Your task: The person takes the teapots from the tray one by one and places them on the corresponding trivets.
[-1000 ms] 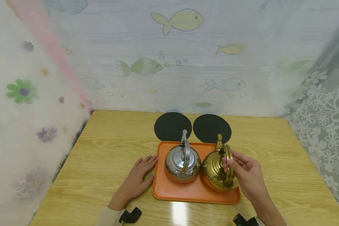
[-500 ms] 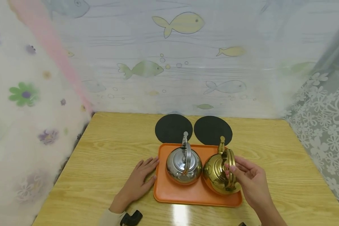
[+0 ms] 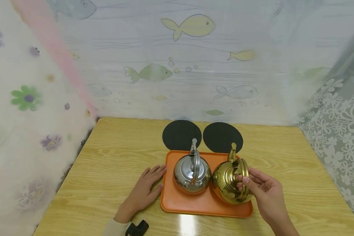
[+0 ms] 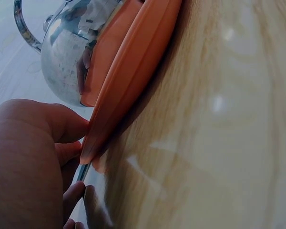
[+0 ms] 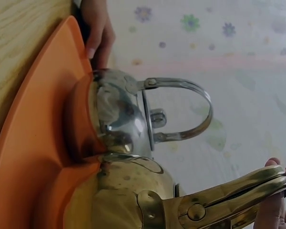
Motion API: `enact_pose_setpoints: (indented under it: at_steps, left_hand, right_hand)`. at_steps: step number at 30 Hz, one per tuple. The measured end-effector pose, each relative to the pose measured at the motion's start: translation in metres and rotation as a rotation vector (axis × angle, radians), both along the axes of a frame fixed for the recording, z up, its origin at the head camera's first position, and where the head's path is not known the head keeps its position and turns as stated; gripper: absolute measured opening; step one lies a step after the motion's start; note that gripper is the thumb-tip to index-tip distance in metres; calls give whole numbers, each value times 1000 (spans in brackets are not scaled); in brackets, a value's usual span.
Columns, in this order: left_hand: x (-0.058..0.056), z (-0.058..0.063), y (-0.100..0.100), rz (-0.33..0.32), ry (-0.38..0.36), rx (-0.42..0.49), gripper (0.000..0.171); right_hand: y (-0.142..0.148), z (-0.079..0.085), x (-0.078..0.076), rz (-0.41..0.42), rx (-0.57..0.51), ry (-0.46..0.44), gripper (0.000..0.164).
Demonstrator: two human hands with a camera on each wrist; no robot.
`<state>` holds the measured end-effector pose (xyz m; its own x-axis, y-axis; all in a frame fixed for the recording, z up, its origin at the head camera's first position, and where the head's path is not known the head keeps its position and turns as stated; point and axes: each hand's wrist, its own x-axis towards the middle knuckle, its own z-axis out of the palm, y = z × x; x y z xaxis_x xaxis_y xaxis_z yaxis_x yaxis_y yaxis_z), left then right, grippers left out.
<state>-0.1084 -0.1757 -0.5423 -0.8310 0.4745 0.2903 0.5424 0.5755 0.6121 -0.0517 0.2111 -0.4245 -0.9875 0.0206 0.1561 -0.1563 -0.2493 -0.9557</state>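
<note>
A gold kettle [image 3: 225, 180] stands at the right of an orange tray [image 3: 194, 205]. My right hand [image 3: 271, 198] holds the kettle's arched handle between thumb and fingers, and that handle leans to the right. Beside it on the tray, close against it, is a silver kettle [image 3: 185, 177] with its handle raised. In the right wrist view, fingertips [image 5: 271, 210] wrap the gold handle [image 5: 229, 193]. My left hand [image 3: 141, 190] lies on the table at the tray's left edge. In the left wrist view its fingers touch the orange rim [image 4: 128, 83].
Two black round mats [image 3: 181, 135] [image 3: 222, 137] lie behind the tray, partly under the kettle spouts. The wood-grain table [image 3: 115, 147] stretches out on both sides. A fish-patterned curtain [image 3: 153, 98] hangs at the back, with flowered cloth [image 3: 26, 137] at the left.
My right hand has shifted slightly to the right, and the gold kettle's handle leans further that way. The gold spout has turned a little right. My left hand stays at the tray's edge.
</note>
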Motion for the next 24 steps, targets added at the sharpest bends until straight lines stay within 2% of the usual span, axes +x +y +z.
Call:
enact_pose_setpoints:
  at_steps: [5, 12, 19, 24]
  left_hand:
    - [0, 2, 0, 2, -9, -7, 55]
    - [1, 3, 0, -1, -8, -5, 55]
    - [2, 7, 1, 6, 1, -8, 54]
    - [1, 6, 2, 6, -13, -7, 55]
  right_hand:
    - [1, -1, 0, 2, -31, 27, 45]
    - [1, 4, -2, -12, -1, 25, 44]
    - [1, 2, -6, -6, -66, 50, 44]
    - [3, 6, -10, -21, -32, 39, 42]
